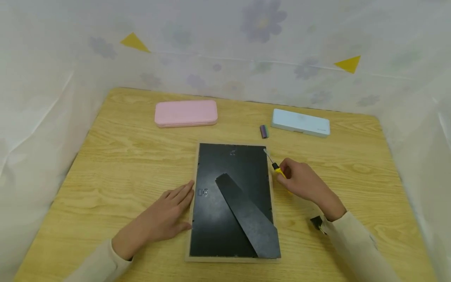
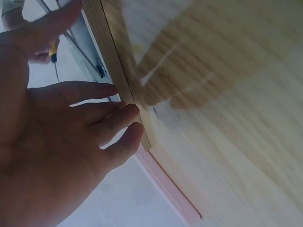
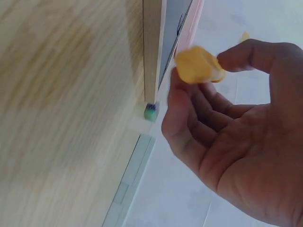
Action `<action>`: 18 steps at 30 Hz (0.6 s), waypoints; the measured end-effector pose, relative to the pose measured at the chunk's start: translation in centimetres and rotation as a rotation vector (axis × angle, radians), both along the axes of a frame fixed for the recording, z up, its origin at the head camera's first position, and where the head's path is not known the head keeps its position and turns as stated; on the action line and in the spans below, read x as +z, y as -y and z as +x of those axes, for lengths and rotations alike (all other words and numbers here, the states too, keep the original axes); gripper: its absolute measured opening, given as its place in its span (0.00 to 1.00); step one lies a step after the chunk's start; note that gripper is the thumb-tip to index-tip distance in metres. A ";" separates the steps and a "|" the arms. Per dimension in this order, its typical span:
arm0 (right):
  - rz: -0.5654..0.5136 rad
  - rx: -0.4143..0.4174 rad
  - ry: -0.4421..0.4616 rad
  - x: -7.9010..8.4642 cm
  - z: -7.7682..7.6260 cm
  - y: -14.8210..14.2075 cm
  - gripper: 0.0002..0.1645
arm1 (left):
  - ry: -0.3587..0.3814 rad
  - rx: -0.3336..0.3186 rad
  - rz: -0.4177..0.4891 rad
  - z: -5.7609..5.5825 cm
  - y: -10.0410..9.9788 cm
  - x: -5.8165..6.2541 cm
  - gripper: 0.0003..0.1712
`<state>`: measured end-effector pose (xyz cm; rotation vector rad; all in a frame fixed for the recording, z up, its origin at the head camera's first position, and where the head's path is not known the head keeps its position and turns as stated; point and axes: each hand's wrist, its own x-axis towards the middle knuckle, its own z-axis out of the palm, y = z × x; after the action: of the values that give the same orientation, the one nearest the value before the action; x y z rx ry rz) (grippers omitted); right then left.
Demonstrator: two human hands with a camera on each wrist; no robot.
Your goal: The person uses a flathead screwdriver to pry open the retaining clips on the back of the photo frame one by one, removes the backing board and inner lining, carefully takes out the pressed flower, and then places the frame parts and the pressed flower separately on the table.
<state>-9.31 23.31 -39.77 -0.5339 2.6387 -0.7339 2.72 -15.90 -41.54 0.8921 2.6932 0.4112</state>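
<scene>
A picture frame (image 1: 215, 235) lies face down, its black back board up and a black easel stand (image 1: 251, 223) slanting across it. My left hand (image 1: 167, 215) rests on the table along the frame's left side. In the left wrist view, the fingertips of that hand (image 2: 61, 142) touch the wooden edge (image 2: 113, 52). My right hand (image 1: 303, 180) pinches a small yellow-handled screwdriver (image 1: 279, 169), its metal tip at the frame's upper right corner. The right wrist view has the yellow handle (image 3: 196, 66) between thumb and fingers of this hand (image 3: 241, 127); the shaft is hidden there.
Behind the frame, a pink case (image 1: 186, 113) lies at the left and a light blue case (image 1: 300, 122) at the right. A small purple-and-green block (image 1: 264, 131) sits near the blue case. White flowered sheeting (image 1: 218, 51) stands behind the wooden table (image 1: 123, 156).
</scene>
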 end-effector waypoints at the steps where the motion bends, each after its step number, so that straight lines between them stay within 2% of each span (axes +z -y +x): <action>1: -0.014 0.016 -0.019 0.0 -0.1 0.4 0.09 | 0.010 0.003 -0.002 0.2 -0.1 0.0 0.59; 6: -0.054 0.097 -0.057 0.2 -1.1 2.3 0.11 | 0.029 0.014 -0.021 1.0 -0.5 -0.2 0.82; 8: -0.046 0.121 -0.059 0.2 -1.3 3.0 0.12 | 0.022 0.007 -0.024 1.2 -0.7 -0.3 0.86; 12: -0.029 0.180 -0.062 0.4 -1.3 4.2 0.15 | -0.035 -0.020 -0.011 1.2 -1.0 -0.7 0.88; 18: -0.016 0.267 -0.061 0.5 -0.8 5.9 0.15 | -0.103 -0.043 0.018 0.6 -1.6 -1.2 0.88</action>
<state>-10.09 17.41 -39.25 -0.9054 2.5479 -0.6653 3.29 -14.33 -42.77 1.0000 2.7615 0.3909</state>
